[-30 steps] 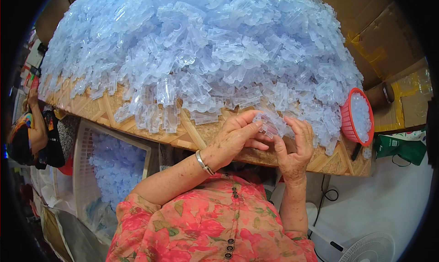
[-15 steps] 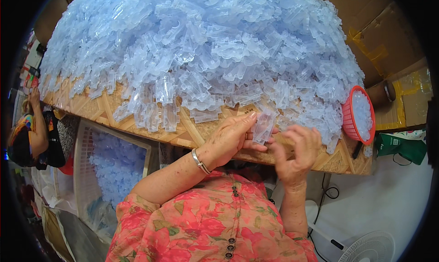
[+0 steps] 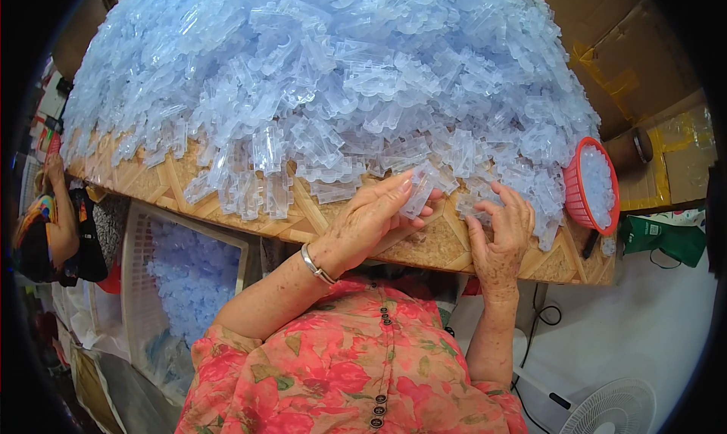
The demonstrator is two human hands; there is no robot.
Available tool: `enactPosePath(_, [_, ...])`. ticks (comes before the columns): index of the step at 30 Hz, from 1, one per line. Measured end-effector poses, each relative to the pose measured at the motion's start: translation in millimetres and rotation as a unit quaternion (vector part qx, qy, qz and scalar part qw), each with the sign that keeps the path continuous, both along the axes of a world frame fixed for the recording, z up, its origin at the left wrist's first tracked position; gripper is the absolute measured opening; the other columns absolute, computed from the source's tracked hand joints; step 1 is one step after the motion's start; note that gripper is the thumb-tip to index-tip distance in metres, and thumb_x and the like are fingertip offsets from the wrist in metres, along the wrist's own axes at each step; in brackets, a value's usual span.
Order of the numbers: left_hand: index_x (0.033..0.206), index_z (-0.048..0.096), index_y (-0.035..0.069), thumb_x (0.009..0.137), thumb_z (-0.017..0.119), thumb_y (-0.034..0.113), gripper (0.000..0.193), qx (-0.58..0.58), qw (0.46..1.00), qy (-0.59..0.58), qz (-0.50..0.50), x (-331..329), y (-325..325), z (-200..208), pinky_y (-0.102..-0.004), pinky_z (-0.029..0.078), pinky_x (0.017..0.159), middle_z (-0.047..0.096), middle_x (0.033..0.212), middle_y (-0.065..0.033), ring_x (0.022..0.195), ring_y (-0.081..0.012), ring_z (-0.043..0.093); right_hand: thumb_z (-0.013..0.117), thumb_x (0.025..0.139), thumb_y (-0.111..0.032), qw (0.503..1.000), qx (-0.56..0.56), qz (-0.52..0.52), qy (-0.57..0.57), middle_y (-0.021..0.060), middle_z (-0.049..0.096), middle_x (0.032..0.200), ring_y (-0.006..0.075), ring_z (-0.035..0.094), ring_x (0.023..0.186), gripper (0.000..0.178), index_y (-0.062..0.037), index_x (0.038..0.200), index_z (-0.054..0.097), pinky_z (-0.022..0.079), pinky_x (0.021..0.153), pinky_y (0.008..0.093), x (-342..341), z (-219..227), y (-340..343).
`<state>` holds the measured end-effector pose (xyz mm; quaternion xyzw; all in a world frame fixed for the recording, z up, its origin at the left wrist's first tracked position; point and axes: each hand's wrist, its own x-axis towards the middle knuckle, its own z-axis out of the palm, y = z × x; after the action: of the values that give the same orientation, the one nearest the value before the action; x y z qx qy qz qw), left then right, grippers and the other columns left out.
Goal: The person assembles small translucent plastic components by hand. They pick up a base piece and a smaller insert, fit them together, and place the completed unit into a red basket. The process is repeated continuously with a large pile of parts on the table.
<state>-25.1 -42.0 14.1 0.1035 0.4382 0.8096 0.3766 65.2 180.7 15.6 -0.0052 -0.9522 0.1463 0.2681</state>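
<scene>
Sorting looks to be the step in hand: the left hand (image 3: 371, 218) has one clear plastic piece (image 3: 419, 195) pinched between thumb and fingertips, grip closed on it, at the near edge of the heap of pale blue plastic pieces (image 3: 326, 85) on the worktop (image 3: 424, 245). The right hand (image 3: 500, 233) lies fingers spread and open on the loose pieces just beside it, holding nothing (as far as shows). Both wrists are bent back, forearms rising from below. Next probably calls for parting one piece cleanly.
</scene>
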Motion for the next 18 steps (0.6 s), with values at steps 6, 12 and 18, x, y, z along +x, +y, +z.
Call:
enactPosePath(6, [0.155, 0.037, -0.002, 0.111, 0.044, 0.033, 0.057, 0.001, 1.0, 0.003, -0.017, 3, 0, 2, -0.0318, 0.051, 0.1, 0.058, 0.141, -0.015, 0.116, -0.0175, 0.061, 0.082, 0.075, -0.008, 0.999, 0.028, 0.003, 0.025, 0.0066, 0.066, 0.124, 0.0302, 0.057, 0.121, 0.04, -0.0102, 0.112, 0.069, 0.037, 0.111, 0.0511, 1, 2, 3])
enactPosePath(12, [0.156, 0.035, -0.002, 0.111, 0.043, 0.031, 0.056, -0.01, 0.998, 0.043, -0.046, 8, 2, -6, -0.0325, 0.051, 0.1, 0.058, 0.141, -0.0158, 0.116, -0.0178, 0.061, 0.084, 0.07, -0.001, 0.998, 0.018, 0.053, 0.04, 0.0074, 0.066, 0.119, 0.0294, 0.063, 0.105, 0.047, -0.0095, 0.114, 0.07, 0.049, 0.096, 0.0396, 12, -5, -8])
enactPosePath(18, [0.155, 0.036, -0.002, 0.111, 0.042, 0.032, 0.056, 0.018, 1.0, 0.009, 0.007, 4, -1, -7, -0.0327, 0.052, 0.099, 0.058, 0.141, -0.0163, 0.114, -0.0173, 0.061, 0.076, 0.071, 0.004, 0.989, -0.067, 0.13, -0.035, 0.0097, 0.064, 0.125, 0.0335, 0.059, 0.112, 0.053, -0.0073, 0.122, 0.067, 0.047, 0.1, 0.0428, 16, 20, -16])
